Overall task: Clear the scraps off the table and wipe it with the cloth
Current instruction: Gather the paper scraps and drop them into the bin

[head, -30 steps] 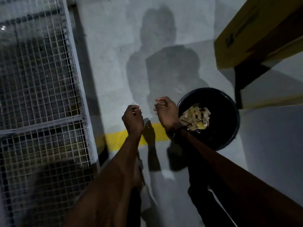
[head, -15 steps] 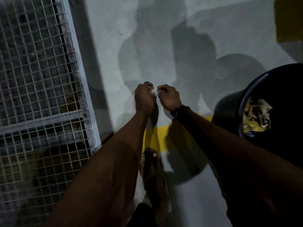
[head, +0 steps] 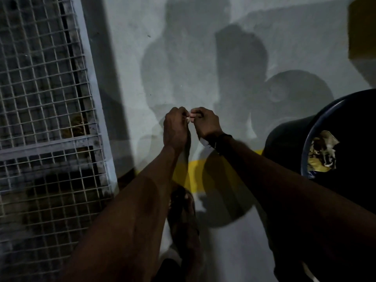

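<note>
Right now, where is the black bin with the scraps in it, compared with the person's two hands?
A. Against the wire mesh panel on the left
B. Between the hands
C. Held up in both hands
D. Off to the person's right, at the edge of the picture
D. The black bin stands at the right edge with scraps inside, apart from the left hand and right hand, which meet in the middle.
</note>
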Available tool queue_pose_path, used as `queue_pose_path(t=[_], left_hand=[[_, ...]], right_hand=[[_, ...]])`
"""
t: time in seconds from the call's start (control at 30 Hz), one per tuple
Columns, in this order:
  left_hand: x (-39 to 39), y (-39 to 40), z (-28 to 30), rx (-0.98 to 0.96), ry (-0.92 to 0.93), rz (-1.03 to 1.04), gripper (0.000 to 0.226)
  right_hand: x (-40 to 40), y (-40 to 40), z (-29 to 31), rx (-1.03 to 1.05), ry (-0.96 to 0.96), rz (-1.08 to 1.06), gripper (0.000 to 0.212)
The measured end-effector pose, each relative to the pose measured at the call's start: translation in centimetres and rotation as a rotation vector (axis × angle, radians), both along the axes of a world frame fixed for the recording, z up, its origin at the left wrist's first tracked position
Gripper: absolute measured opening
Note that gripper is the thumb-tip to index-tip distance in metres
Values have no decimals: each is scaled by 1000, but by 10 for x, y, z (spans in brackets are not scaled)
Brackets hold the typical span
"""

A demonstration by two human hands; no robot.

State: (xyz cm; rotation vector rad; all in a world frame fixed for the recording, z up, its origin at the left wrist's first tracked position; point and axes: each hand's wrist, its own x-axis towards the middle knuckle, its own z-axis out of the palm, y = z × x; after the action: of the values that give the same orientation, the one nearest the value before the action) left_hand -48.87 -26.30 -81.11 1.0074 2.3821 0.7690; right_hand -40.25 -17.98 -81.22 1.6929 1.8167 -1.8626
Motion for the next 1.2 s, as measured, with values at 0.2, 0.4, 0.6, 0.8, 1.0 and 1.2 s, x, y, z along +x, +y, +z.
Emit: queue_pose_path(t=[0.2,0.4,0.6,0.8,1.0,1.2], left_hand=[[5,-1,-9,-62,-70,100,10],[20,-1,44,84,-215,226,6],[54,3,159,129,-370,385,13],[115,21,272,142,-439,235,12],[194,55,310,15,-486,42,23],[229,72,327,-93,-556,36,34]], right_hand=[[8,4,-10,-188,62,-62,15],[25,3,58,-247,147,-157,25],[58,-2,172,-117,264,-233,20],[124,10,275,20,209,-295,8],[218,39,315,-42,83,-379,23],[283,55,338,-90,-98,-489,32]])
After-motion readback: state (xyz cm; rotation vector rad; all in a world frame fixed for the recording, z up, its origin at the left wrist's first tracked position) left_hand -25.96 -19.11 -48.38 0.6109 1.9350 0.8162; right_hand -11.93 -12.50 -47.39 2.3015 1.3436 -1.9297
